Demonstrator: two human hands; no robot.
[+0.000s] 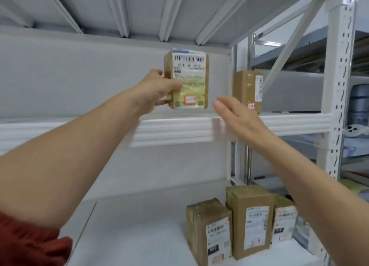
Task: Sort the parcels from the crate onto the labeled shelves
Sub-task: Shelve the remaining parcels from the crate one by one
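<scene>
White metal racking fills the view, with a pale wall behind and the ribbed underside of a higher shelf overhead. An upper shelf [289, 124] runs across the middle, its front lip a ribbed white beam; a lower shelf [129, 235] shows below it.

On the upper shelf a parcel [191, 80] stands upright, its face covered by a white barcode label with a small red-bordered sticker near the bottom. The left hand [157, 90] grips it by its left edge: the thumb lies across the front face, and the fingers [162, 102] curl round the lower left corner towards the back. Whether its base rests on the shelf or hangs just over it is hidden by the beam.

The right hand [235, 116] is apart from that parcel, just to its right and lower, in front of the beam. It holds nothing, the palm open and flat, fingers straight and close together, blurred by motion.

A second parcel [247, 91] stands upright on the same shelf farther right, near the corner post [339, 90], a label on its right side and a small red-bordered sticker low on its front.

On the lower shelf three parcels [249, 221] stand upright close together at the right, the middle one tallest, each with a white label facing out. A red sleeve [30, 243] shows at the lower left corner. Beyond the post, grey shelves hold blurred items.
</scene>
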